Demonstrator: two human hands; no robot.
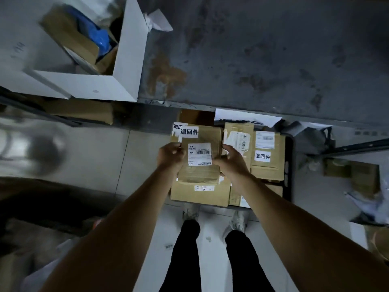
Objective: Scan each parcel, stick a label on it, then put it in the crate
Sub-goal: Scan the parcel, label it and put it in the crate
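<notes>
Both hands hold one small cardboard parcel (200, 163) above the dark crate (290, 165): the left hand (171, 155) grips its 9 o'clock edge with curled fingers, and the right hand (231, 160) pinches the 3 o'clock edge. Its flat brown face carries a white barcode label (199, 153). Beneath it lie other taped brown boxes, one at 2 o'clock bearing a white sticker (262, 156) with black characters.

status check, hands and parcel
Left hand and right hand grip the parcel by its sides. Held over the crate, packed with boxes. Nothing blocking.
</notes>
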